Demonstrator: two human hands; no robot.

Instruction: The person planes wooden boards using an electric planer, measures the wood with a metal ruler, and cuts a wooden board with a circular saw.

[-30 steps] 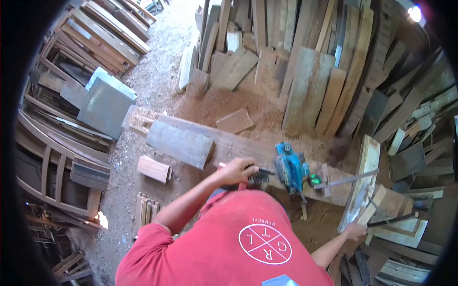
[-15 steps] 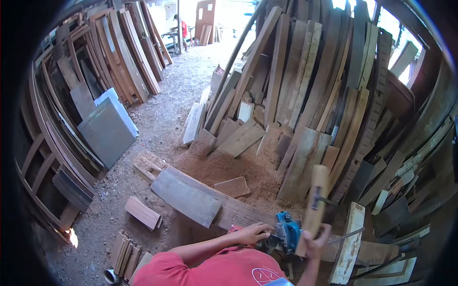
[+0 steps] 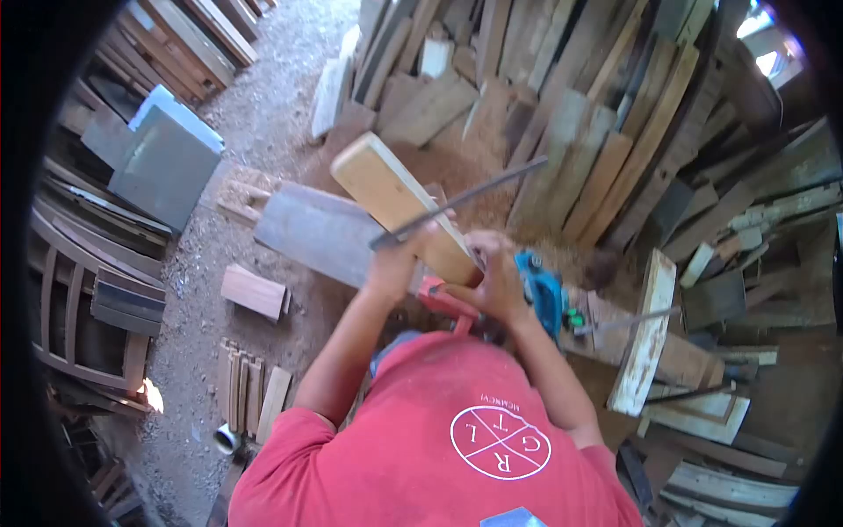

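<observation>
The wooden block [image 3: 392, 195], its long axis slanting away leftward, is gripped mid-length by curled fingers of the left hand [image 3: 397, 263] and at its near end by the right hand [image 3: 499, 285].

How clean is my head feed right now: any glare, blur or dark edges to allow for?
Head view: glare washes out the upper-right opening; leaning boards look soft, perhaps from motion; the wooden block is slightly soft too, though its outline reads; black vignetting rounds the corners.
</observation>
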